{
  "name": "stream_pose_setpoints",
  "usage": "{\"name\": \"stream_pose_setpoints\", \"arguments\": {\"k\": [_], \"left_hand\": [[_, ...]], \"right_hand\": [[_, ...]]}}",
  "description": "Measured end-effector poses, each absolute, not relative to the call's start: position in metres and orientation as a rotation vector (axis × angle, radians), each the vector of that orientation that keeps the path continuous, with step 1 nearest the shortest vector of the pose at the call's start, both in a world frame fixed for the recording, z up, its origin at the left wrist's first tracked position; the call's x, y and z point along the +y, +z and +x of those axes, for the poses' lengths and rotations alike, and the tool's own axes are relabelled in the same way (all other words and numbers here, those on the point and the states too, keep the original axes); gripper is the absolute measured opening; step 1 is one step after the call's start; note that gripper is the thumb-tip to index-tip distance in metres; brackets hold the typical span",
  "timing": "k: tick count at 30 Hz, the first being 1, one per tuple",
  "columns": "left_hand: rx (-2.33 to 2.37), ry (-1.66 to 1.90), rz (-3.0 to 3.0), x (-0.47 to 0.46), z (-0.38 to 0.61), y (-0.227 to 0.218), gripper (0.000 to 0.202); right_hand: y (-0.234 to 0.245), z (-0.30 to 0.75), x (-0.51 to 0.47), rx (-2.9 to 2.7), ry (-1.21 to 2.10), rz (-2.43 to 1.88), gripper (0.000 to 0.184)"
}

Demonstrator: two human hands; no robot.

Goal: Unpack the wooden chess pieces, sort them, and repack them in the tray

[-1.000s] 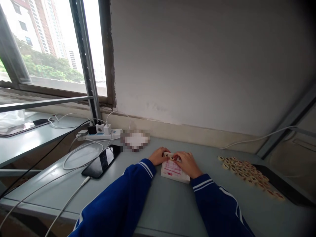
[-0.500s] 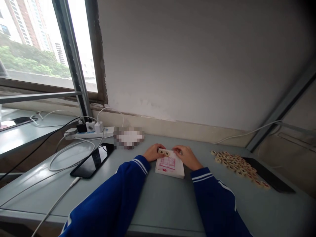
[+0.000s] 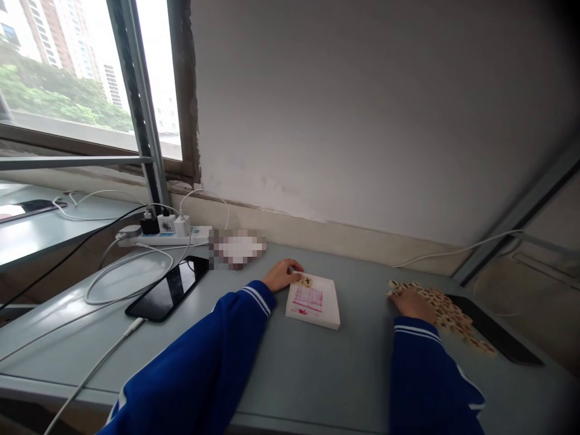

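Observation:
On the desk lies a white box (image 3: 312,317) with pink and red markings on its top. A round Chinese chess piece (image 3: 307,282) with a dark character rests near its far left edge. My left hand (image 3: 281,275) is closed around the far left corner of the box, thumb beside that piece and fingers behind the edge. At the right, my right hand (image 3: 413,304) is over the near left part of a heap of Chinese chess pieces (image 3: 453,315). Its fingertips are pinched on one piece (image 3: 393,293); the palm and back of the hand cover others.
A black flat case or tablet (image 3: 498,332) lies right of the heap. On the left are a phone (image 3: 167,290) with a cable, a power strip (image 3: 194,234) with chargers and loops of white cable (image 3: 90,290). A pixelated object (image 3: 238,249) stands near the wall.
My right hand has left the box and moved right to the heap of pieces. My left hand stays at the box corner. One piece now shows on the box where two showed before.

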State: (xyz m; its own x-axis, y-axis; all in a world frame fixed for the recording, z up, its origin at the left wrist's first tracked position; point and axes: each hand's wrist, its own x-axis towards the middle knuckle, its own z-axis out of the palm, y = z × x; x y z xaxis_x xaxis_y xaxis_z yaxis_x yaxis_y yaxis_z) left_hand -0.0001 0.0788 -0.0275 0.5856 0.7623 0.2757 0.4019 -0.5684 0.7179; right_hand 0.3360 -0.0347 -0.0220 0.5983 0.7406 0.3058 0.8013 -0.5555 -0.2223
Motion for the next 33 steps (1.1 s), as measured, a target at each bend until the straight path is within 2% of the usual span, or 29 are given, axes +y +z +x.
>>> {"name": "stream_pose_setpoints", "arguments": {"k": [3,7,10,18,33], "left_hand": [[0.94,0.796,2.206,0.079,0.0,-0.028,0.027],[0.955,0.807,2.218,0.079,0.0,-0.031,0.025],[0.971,0.806,2.233,0.079,0.001,-0.033,0.024],[0.949,0.825,2.282,0.08,0.0,-0.037,0.025],[0.976,0.79,2.367,0.08,0.002,-0.036,0.029]], "right_hand": [[-0.014,0.325,-0.026,-1.17,-0.006,-2.507,0.028],[0.001,0.285,-0.017,-1.358,0.246,-2.063,0.044],[0.005,0.247,-0.014,-1.585,0.428,-1.77,0.043],[-0.011,0.193,-0.014,-2.019,-0.098,-1.791,0.022],[-0.011,0.186,-0.009,-2.031,-0.216,-1.773,0.011]]}}
